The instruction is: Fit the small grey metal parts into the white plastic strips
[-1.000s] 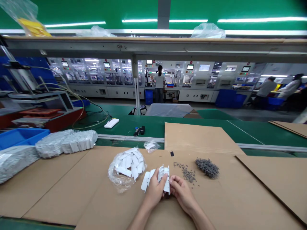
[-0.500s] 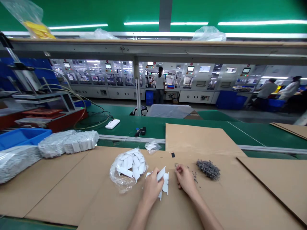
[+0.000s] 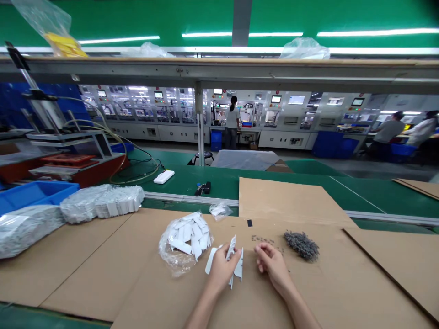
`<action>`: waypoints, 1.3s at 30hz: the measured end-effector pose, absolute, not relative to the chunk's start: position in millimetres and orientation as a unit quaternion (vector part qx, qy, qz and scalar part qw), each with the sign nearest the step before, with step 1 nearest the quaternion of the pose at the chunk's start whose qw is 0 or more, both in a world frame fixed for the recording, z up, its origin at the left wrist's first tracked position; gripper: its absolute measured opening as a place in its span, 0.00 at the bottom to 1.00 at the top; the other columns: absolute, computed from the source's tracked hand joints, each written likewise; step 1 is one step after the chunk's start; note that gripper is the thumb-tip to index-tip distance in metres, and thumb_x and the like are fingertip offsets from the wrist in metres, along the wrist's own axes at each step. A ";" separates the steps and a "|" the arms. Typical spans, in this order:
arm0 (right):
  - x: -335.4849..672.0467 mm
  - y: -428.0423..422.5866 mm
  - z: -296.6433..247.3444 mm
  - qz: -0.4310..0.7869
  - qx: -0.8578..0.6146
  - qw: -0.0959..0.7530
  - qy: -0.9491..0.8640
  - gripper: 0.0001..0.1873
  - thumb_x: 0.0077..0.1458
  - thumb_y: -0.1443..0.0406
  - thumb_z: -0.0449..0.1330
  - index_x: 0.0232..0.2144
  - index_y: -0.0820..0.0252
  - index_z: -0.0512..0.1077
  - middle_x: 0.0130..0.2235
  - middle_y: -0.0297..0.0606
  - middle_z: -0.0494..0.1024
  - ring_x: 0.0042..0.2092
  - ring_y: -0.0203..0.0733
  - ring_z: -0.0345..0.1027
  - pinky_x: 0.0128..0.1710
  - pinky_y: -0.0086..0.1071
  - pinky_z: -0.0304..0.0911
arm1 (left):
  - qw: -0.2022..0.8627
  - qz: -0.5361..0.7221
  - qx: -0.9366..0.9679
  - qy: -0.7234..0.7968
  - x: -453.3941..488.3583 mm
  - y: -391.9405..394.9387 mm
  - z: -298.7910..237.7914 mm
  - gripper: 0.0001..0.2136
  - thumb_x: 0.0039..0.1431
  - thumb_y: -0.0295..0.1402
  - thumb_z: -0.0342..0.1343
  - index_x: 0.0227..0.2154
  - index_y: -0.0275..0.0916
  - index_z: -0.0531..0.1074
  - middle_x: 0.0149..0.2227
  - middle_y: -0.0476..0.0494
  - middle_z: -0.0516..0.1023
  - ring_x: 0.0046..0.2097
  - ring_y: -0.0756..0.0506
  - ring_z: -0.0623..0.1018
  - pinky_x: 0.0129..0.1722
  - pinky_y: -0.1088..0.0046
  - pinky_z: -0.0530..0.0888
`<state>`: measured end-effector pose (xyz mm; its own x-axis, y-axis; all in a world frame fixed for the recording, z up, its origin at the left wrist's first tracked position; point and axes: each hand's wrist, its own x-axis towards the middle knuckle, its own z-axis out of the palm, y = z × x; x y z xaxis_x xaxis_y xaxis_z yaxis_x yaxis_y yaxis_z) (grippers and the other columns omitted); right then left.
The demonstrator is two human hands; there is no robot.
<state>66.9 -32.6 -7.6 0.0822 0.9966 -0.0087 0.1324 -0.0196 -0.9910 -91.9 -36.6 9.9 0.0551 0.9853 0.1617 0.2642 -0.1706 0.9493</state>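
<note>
My left hand point(image 3: 221, 268) grips a thin white plastic part point(image 3: 232, 246) between thumb and fingers, its narrow edge facing up. More white plastic pieces point(image 3: 238, 266) lie on the cardboard under and beside that hand. To the right, my right hand point(image 3: 273, 267) is closed in a pinch just above the cardboard; whatever its fingertips hold, if anything, is too small to make out. Just beyond those fingertips are scattered tiny grey pieces point(image 3: 262, 239), with a heap of the same grey pieces point(image 3: 302, 246) further right. An opened clear bag of white parts point(image 3: 187, 235) sits left of my left hand.
Cardboard sheets point(image 3: 154, 283) cover the near bench. Wrapped stacks of white parts point(image 3: 118, 201) and a blue bin point(image 3: 41, 194) stand left, below a press point(image 3: 68, 132). A small black piece point(image 3: 249, 223) and a small bag point(image 3: 220, 210) lie ahead. A person point(image 3: 232, 121) stands far back.
The white part in my left hand has turned from showing its flat face to standing more edge-on. My right hand has drawn slightly back from the scattered grey pieces, uncovering more of them.
</note>
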 end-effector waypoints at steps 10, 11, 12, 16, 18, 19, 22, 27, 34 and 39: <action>40.9 -59.3 4.3 0.671 -0.339 0.527 -0.396 0.08 0.46 0.62 0.58 0.27 0.62 0.67 0.19 0.30 0.64 0.19 0.27 0.55 0.16 0.20 0.53 | 0.497 0.466 0.571 0.458 -89.2 -38.8 13.3 0.13 0.47 0.40 0.52 0.25 0.32 0.70 0.21 0.47 0.69 0.23 0.51 0.67 0.23 0.78 0.63; 40.3 -59.6 2.8 0.670 -0.341 0.522 -0.403 0.08 0.46 0.62 0.59 0.27 0.62 0.67 0.19 0.30 0.64 0.19 0.27 0.55 0.16 0.21 0.53 | 0.509 0.466 0.563 0.455 -89.2 -38.6 13.6 0.13 0.46 0.40 0.52 0.25 0.32 0.69 0.19 0.49 0.67 0.21 0.52 0.66 0.21 0.79 0.62; 40.1 -59.8 1.6 0.668 -0.344 0.518 -0.409 0.08 0.46 0.62 0.59 0.27 0.62 0.67 0.19 0.30 0.65 0.19 0.27 0.55 0.17 0.21 0.53 | 0.525 0.464 0.552 0.452 -89.0 -38.5 13.8 0.13 0.46 0.41 0.52 0.25 0.33 0.68 0.17 0.51 0.65 0.19 0.54 0.64 0.18 0.80 0.60; 40.4 -59.4 1.2 0.646 -0.351 0.529 -0.424 0.09 0.44 0.61 0.60 0.28 0.61 0.66 0.21 0.30 0.66 0.20 0.29 0.57 0.17 0.23 0.56 | 0.590 0.461 0.505 0.429 -86.5 -38.8 12.9 0.14 0.47 0.43 0.50 0.24 0.35 0.62 0.13 0.59 0.54 0.14 0.58 0.53 0.12 0.82 0.52; 40.5 -58.7 3.3 0.621 -0.356 0.556 -0.422 0.11 0.43 0.61 0.60 0.29 0.60 0.66 0.24 0.31 0.67 0.21 0.31 0.59 0.18 0.24 0.58 | 0.605 0.459 0.499 0.417 -85.3 -39.3 11.2 0.13 0.48 0.43 0.49 0.24 0.36 0.61 0.14 0.60 0.52 0.14 0.58 0.51 0.12 0.83 0.50; 40.6 -58.4 4.4 0.606 -0.362 0.565 -0.427 0.12 0.42 0.60 0.60 0.30 0.59 0.66 0.26 0.32 0.68 0.22 0.31 0.60 0.19 0.25 0.59 | 0.609 0.454 0.502 0.413 -84.8 -39.7 10.2 0.13 0.48 0.43 0.49 0.25 0.36 0.61 0.14 0.60 0.52 0.14 0.58 0.51 0.12 0.83 0.51; 41.2 -58.0 7.1 0.565 -0.387 0.559 -0.467 0.11 0.43 0.60 0.60 0.28 0.61 0.67 0.25 0.32 0.68 0.22 0.32 0.61 0.21 0.27 0.60 | 0.609 0.438 0.521 0.408 -84.1 -41.4 7.4 0.13 0.49 0.43 0.48 0.28 0.36 0.61 0.15 0.59 0.54 0.14 0.58 0.52 0.12 0.83 0.50; 41.3 -59.2 9.1 0.525 -0.415 0.544 -0.506 0.12 0.44 0.57 0.58 0.27 0.61 0.67 0.25 0.33 0.68 0.23 0.33 0.61 0.23 0.28 0.60 | 0.619 0.429 0.516 0.408 -83.7 -43.6 7.3 0.13 0.50 0.43 0.48 0.28 0.36 0.61 0.14 0.60 0.54 0.13 0.59 0.52 0.11 0.84 0.49; 38.4 -63.2 14.5 0.493 -0.406 0.548 -0.540 0.09 0.49 0.59 0.54 0.27 0.59 0.64 0.25 0.33 0.67 0.27 0.36 0.62 0.27 0.28 0.59 | 0.664 0.452 0.449 0.392 -83.2 -42.6 10.8 0.16 0.52 0.46 0.41 0.32 0.37 0.60 0.19 0.55 0.63 0.13 0.57 0.60 0.10 0.84 0.54; 32.8 -64.4 13.7 0.520 -0.394 0.546 -0.526 0.08 0.50 0.60 0.52 0.28 0.59 0.63 0.24 0.32 0.67 0.25 0.35 0.62 0.26 0.28 0.59 | 0.546 0.490 0.496 0.464 -81.6 -42.4 9.6 0.16 0.48 0.46 0.47 0.29 0.36 0.62 0.18 0.53 0.65 0.16 0.52 0.67 0.14 0.78 0.65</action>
